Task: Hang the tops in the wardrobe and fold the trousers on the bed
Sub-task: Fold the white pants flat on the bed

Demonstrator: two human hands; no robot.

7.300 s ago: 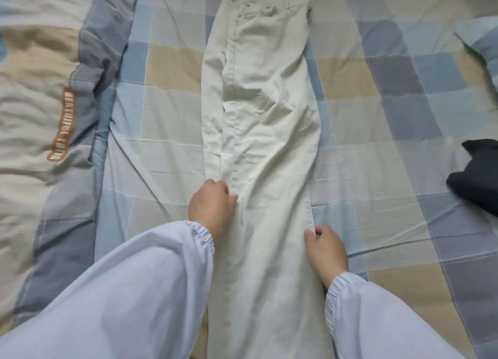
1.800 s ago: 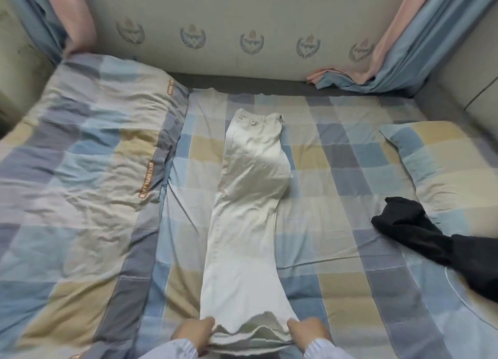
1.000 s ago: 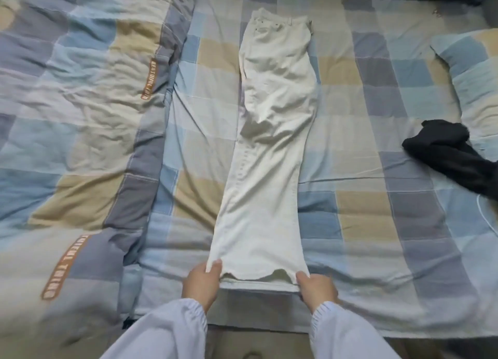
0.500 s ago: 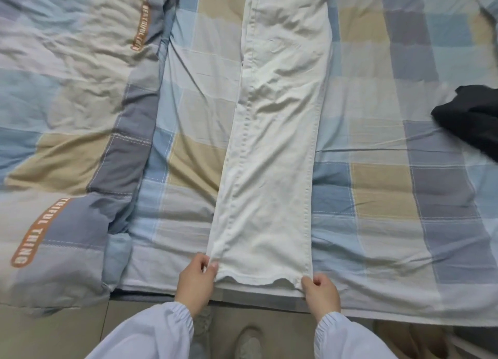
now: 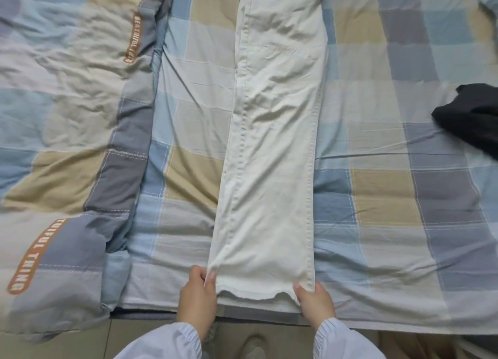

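Since the frame half a second back the view has crept a little nearer the foot of the bed; trousers and hands sit almost where they were, the hem corners still pinched.

Cream trousers (image 5: 269, 153) lie lengthwise down the middle of the bed (image 5: 377, 197), legs stacked one on the other, hem at the near edge of the mattress, waistband out of view past the top of the frame. Cloth mostly flat; creases bunch in the upper part.

Left hand (image 5: 198, 294) grips the left hem corner, thumb and fingers curled round the fabric edge. Right hand (image 5: 314, 300) grips the right hem corner in the same pinch. Both sleeves pale blue, elastic cuffs.

Why held so, as I judge it: a corner in each hand keeps the two leg layers aligned and the hem taut, so the legs can be lifted and carried up toward the waist in one clean fold. Lengthwise fold looks done; the crosswise fold not yet begun.

Rumpled checked duvet (image 5: 67, 116) pushed to the left, leaving the sheet free as a folding surface. Dark garment (image 5: 471, 118) heaped at the right edge, well apart from the trousers, untouched. What kind of garment, cannot tell.
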